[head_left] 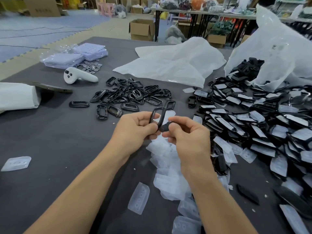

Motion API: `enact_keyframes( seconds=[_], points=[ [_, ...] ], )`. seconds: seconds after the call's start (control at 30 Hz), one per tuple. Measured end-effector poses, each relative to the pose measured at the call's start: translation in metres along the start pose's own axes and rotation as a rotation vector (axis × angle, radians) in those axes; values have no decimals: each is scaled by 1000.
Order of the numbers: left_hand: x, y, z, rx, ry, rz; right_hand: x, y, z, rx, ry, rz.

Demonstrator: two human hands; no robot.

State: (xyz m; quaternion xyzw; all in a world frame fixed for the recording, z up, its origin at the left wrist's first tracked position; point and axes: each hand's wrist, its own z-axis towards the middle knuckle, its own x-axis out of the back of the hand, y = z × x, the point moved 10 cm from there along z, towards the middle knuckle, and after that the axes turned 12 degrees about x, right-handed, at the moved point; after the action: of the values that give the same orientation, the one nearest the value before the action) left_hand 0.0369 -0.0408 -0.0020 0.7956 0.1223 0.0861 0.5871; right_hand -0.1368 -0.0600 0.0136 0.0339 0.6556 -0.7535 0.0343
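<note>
Holding two black oval plastic frames [162,114] in left hand [136,127], fingers curled round them, above middle of grey cloth-covered table [59,132]. Pinching small dark flat piece [165,127] at their near ends between right hand [187,134] thumb and forefinger.

No text, label, brand or number can be read. Faint dark print is seen on a cardboard box [42,7] on the floor far beyond the worktop [59,141], but it is too blurred to be made out.
</note>
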Motion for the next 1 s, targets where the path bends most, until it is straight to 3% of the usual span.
enact_keyframes(
  seconds=[0.2,0.57,0.73,1.0],
  points=[
    [-11,-1,0,95,-174,-130,1,9,12,-112,1,196],
    [2,6,3,52,-72,-205,5,3,18,-63,1,200],
    [7,13,-3,17,-43,-213,21,3,23,5,58,43],
    [2,12,-5,-8,10,17,-10,6,16,-67,-179,112]
  ],
)
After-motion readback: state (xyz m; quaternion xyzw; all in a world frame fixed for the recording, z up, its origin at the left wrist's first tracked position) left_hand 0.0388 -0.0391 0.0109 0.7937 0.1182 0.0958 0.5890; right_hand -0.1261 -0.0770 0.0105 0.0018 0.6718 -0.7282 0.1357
